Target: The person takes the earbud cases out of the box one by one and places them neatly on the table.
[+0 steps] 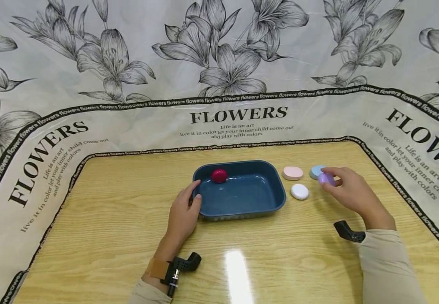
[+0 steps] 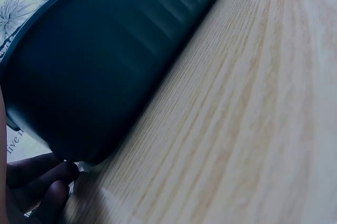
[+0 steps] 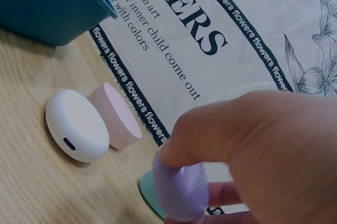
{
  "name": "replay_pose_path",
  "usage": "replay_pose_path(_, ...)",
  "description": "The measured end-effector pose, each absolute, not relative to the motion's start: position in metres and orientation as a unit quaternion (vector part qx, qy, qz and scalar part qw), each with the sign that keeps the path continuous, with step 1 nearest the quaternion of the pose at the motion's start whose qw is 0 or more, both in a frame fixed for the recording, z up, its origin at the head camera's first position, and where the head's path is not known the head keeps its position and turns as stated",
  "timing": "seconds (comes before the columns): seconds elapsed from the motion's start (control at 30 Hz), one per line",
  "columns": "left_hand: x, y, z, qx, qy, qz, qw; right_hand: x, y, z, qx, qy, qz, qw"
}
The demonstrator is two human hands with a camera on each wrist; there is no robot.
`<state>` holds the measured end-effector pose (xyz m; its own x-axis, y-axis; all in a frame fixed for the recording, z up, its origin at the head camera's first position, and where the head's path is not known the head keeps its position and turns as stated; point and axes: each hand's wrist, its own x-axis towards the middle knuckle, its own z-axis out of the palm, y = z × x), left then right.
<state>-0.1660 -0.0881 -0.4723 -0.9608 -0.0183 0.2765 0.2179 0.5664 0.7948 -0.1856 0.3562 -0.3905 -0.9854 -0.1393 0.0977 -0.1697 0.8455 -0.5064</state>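
Observation:
My right hand (image 1: 350, 192) pinches a smooth purple rounded object (image 1: 326, 179) between thumb and fingers, held above the table. Partly behind it lies a light blue rounded piece (image 1: 315, 172), which looks greenish in the right wrist view. My left hand (image 1: 183, 211) holds the left end of a dark blue rectangular tray (image 1: 242, 213). In the left wrist view, curled fingers (image 2: 45, 182) sit low against the tray's outer wall. Inside the tray, near its back left corner, is a shiny dark pink rounded object (image 1: 219, 175).
Right of the tray lie a pale pink oval piece (image 1: 293, 172) and a white rounded case (image 3: 77, 125) with a small dark slot. A flower-printed cloth (image 1: 238, 122) rises behind the wooden table (image 1: 120, 202) and along both sides.

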Motion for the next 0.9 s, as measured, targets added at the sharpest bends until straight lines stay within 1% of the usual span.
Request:
replay_pose_path(0.17, -0.165, -0.088, -0.472, -0.058, -0.876, -0.461, 0.130, -0.188, 0.360, -0.395, 0.099, -0.964, 0.245, -0.010)
replay_pose_path(0.3, -0.164, -0.087, -0.472, -0.053, -0.876, -0.464, 0.121, -0.187, 0.362, -0.398, 0.103, -0.967, 0.234, -0.023)
replay_pose_path(0.63, -0.166, -0.087, -0.472, -0.053, -0.875, -0.465, 0.122, -0.188, 0.361, -0.400, 0.078, -0.974, 0.211, -0.039)
replay_pose_path(0.9, -0.167, -0.088, -0.471, -0.054, -0.875, -0.466, 0.123, -0.189, 0.360, -0.405, 0.080, -0.975, 0.207, -0.031)
